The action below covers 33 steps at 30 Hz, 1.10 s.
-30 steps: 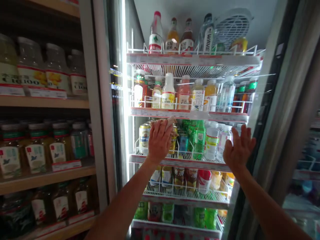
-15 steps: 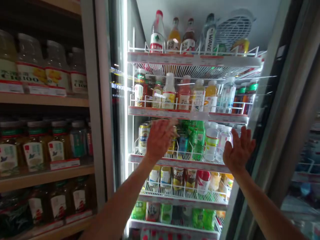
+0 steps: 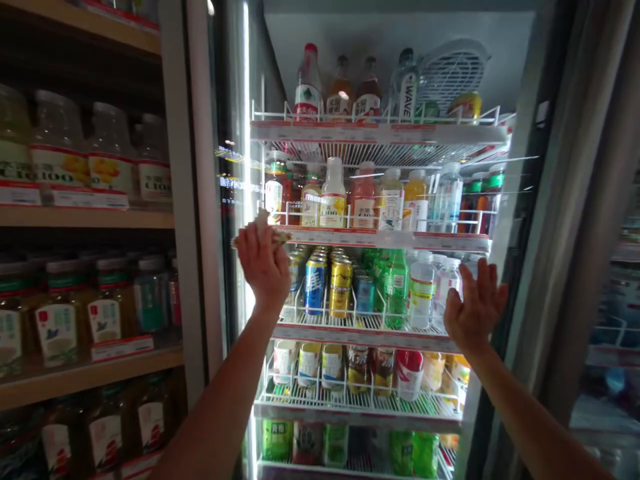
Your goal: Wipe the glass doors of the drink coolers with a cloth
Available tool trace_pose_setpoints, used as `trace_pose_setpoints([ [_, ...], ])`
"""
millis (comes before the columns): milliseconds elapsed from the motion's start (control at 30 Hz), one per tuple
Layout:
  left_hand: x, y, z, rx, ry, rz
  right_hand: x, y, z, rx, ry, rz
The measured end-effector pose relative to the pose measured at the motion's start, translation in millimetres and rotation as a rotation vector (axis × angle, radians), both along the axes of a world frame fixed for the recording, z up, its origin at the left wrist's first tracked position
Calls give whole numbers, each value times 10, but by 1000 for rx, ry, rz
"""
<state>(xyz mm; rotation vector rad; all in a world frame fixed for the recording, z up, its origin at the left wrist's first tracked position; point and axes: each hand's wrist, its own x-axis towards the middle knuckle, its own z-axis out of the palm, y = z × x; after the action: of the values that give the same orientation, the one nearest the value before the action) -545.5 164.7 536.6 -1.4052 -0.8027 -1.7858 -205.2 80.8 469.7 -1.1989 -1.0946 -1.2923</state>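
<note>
My left hand [image 3: 263,270] is pressed over a crumpled, light-coloured cloth [image 3: 281,237] against the glass door [image 3: 231,220] of a lit drinks fridge. Bits of the cloth stick out above and beside the fingers; the rest is hidden under them. It sits near the bright light strip at the fridge's left side. Farther right, my right hand [image 3: 475,307] is open, fingers apart, and appears to rest on the glass with nothing in it. Behind the glass, between the hands, stand a blue can [image 3: 315,285], a gold can [image 3: 341,288] and green bottles [image 3: 396,290].
Wire shelves [image 3: 380,133] inside the fridge carry bottles and cans on several levels. To the left, a wooden rack [image 3: 90,217] holds rows of bottled drinks. A metal door frame [image 3: 575,220] runs up the right side.
My left hand has slid leftward with the cloth, from in front of the cans to the fridge's left side, uncovering the blue and gold cans. My right hand has stayed nearly in place.
</note>
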Motion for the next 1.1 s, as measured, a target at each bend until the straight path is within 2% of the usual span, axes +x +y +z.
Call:
trace_pose_setpoints([
  [67,27,3,79,-9,-86,-8,-7,6,0,4,2,-5],
  [100,132,-38,66,-1,-34,-21,-6,8,-1,3,1,-6],
  [200,564,-228,-107,73,392,-67,8,12,-6,10,-14,-3],
  [267,689,-292,-177,85,606,-68,18,15,-6,15,-24,1],
  [333,590,-258,-115,66,544,-44,18,17,-2,26,-38,7],
  [433,350,-142,112,24,172,-12,-1,19,8,38,-44,9],
  [500,388,-127,176,7,90,-16,-13,18,12,36,-39,7],
  [533,475,-149,156,13,151,-29,-16,18,12,38,-39,7],
  [633,756,-239,12,62,525,-74,-10,17,4,33,-29,3],
  [700,747,-235,9,70,612,-71,-2,20,-3,19,-4,2],
  [733,669,-206,63,63,549,-57,0,23,-5,10,6,2],
  [833,377,-92,332,32,155,-22,-4,32,-5,13,3,3],
  [900,368,-83,429,30,49,-25,-9,34,-1,25,-12,3],
  [967,553,-146,372,53,193,-41,-11,29,2,26,-10,4],
  [1033,778,-225,239,85,457,-53,-7,22,3,16,-2,0],
  [1100,849,-247,173,93,615,-61,-2,16,2,12,-6,-4],
])
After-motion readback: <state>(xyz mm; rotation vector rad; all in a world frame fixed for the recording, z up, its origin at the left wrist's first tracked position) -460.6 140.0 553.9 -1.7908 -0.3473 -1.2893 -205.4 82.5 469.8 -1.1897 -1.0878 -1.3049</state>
